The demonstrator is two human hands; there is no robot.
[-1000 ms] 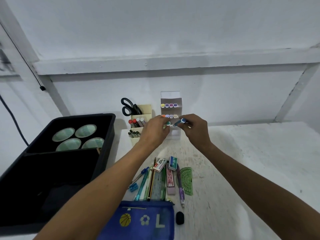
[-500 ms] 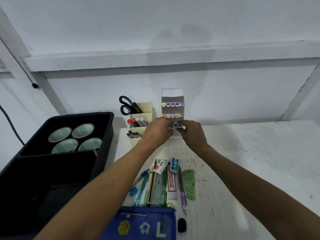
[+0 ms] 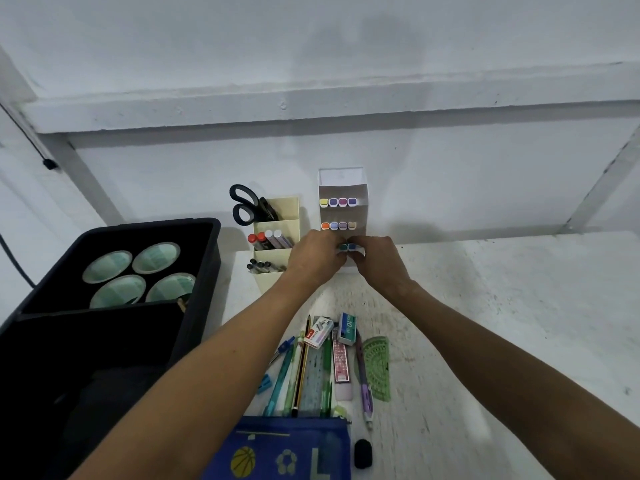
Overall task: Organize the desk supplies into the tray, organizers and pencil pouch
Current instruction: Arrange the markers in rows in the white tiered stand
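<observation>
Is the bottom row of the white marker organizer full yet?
Cannot tell. Two marker caps show in the bottom row of the white marker organizer; both hands cover the rest.

Blue marker (image 3: 352, 247) now in white organizer (image 3: 341, 188)

One head-worn wide view looks forward and down, close over the desk (image 3: 485, 306)

Two bare forearms enter from six o'clock, unsleeved to the frame edge. The left hand (image 3: 317, 259) and right hand (image 3: 379, 263) wear no rings, watch or gloves.
</observation>
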